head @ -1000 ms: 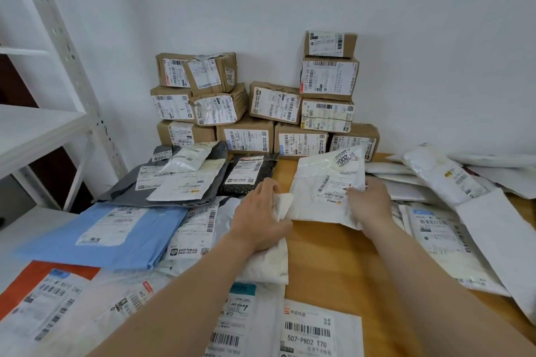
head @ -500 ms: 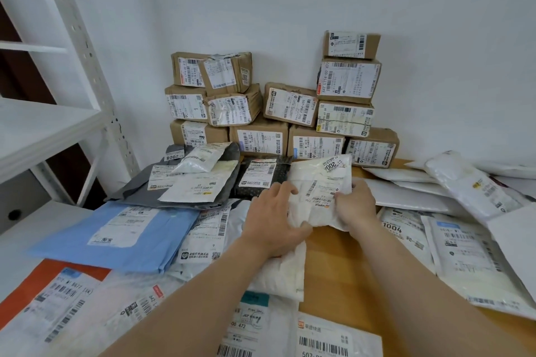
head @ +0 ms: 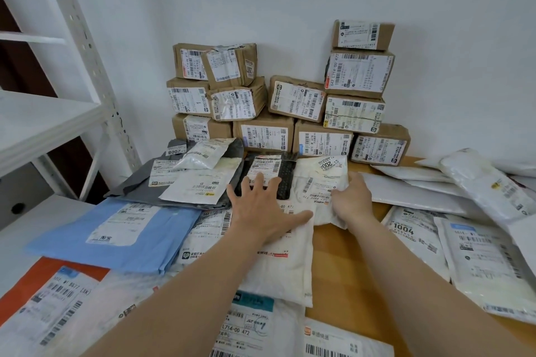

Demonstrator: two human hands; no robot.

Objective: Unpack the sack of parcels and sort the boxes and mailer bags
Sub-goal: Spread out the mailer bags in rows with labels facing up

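A white mailer bag (head: 317,182) marked 2004 lies in the middle of the wooden table (head: 342,264), and my right hand (head: 352,201) grips its right edge. My left hand (head: 261,206) is spread with straight fingers, its fingertips over a black mailer bag (head: 285,180) and its thumb lying on a white mailer (head: 287,258). Brown cardboard boxes (head: 293,101) with labels are stacked against the wall behind. A blue mailer (head: 116,235) and a grey mailer (head: 139,188) lie to the left.
More white mailers (head: 475,255) cover the table's right side. An orange mailer (head: 43,293) and other labelled bags (head: 249,324) lie near me. A white metal shelf rack (head: 43,113) stands at the left.
My left hand has let go of the white mailer and spread open, reaching forward toward the black bag. My right hand has drawn the white mailer leftward.
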